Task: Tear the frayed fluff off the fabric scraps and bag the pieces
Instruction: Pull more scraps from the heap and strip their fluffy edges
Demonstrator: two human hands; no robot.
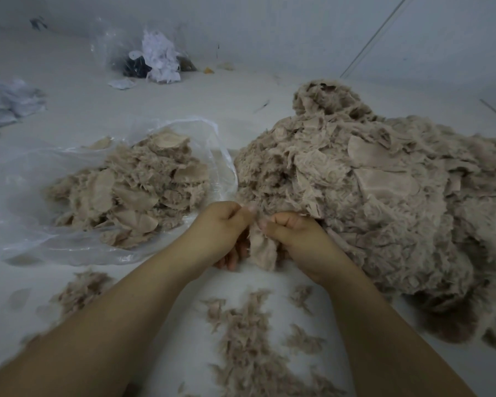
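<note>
The scrap (263, 249) hangs between both hands, low at the centre, just in front of the pile (370, 202). The left hand (222, 229) pinches its upper edge between thumb and curled fingers; the right hand (295, 232) pinches the same edge just beside it, so the tear looks under way, not finished. The scrap is beige, limp, smooth-faced with a fuzzy fringe. The clear bag (184, 130) to the left holds a fair heap of pieces, yet the pile on the right is much larger, so most work seems left. Torn fluff (246, 339) litters the white surface near the forearms.
</note>
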